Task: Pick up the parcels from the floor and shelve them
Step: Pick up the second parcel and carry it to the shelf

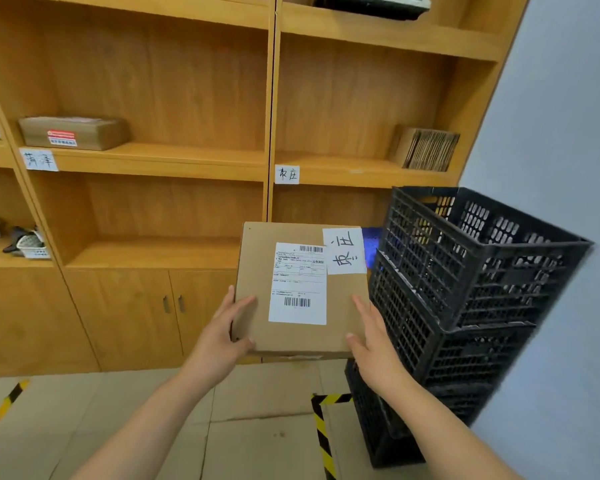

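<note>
I hold a flat brown cardboard parcel point(253, 271) in front of me, above the floor, with a white shipping label and a handwritten white tag on its top. My left hand point(222, 336) grips its near left corner. My right hand point(373, 344) grips its near right edge. The wooden shelf unit point(160, 157) stands just beyond, with handwritten paper tags on the shelf edges. Another brown parcel point(73, 132) lies on the left shelf, and a bundle of flat cardboard point(426, 148) leans at the right end of the right shelf.
A stack of black plastic crates point(465, 271) stands close on the right against a pale wall point(561, 168). Yellow-black tape point(321, 431) marks the tiled floor. Cabinet doors point(153, 317) sit under the shelves. Small baskets point(32, 245) rest on the far left shelf.
</note>
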### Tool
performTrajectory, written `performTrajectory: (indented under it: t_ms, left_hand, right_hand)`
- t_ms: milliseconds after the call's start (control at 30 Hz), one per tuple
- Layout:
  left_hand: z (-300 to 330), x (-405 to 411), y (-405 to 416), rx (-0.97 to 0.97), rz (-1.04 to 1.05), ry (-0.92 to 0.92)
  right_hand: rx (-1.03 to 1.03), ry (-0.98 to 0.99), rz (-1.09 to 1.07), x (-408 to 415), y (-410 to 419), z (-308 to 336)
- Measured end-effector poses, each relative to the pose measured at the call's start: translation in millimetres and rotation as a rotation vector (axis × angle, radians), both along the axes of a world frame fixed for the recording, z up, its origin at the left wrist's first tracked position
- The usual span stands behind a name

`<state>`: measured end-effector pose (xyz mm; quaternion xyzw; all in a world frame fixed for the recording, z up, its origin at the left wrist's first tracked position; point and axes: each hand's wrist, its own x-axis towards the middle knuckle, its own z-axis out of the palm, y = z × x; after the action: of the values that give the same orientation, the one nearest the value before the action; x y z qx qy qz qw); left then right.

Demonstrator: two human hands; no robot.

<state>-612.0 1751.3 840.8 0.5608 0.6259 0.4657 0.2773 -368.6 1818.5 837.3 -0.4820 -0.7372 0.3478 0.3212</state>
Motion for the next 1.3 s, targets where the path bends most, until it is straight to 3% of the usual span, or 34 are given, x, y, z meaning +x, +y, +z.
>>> performTrajectory:
  t_ms: [367, 700, 1300]
  left_hand:
    - [-4, -18, 158, 0.008, 0.018, 0.029]
    - [18, 7, 328, 0.067, 0.110, 0.065]
    - [55, -34, 506, 0.225, 0.132, 0.096]
  right_hand:
    - [-0.049, 0.064, 0.013, -21, 167, -13]
    - [0.014, 0.012, 0.045, -6, 350, 13]
    - [0.175, 0.053, 0.032, -49, 526, 56]
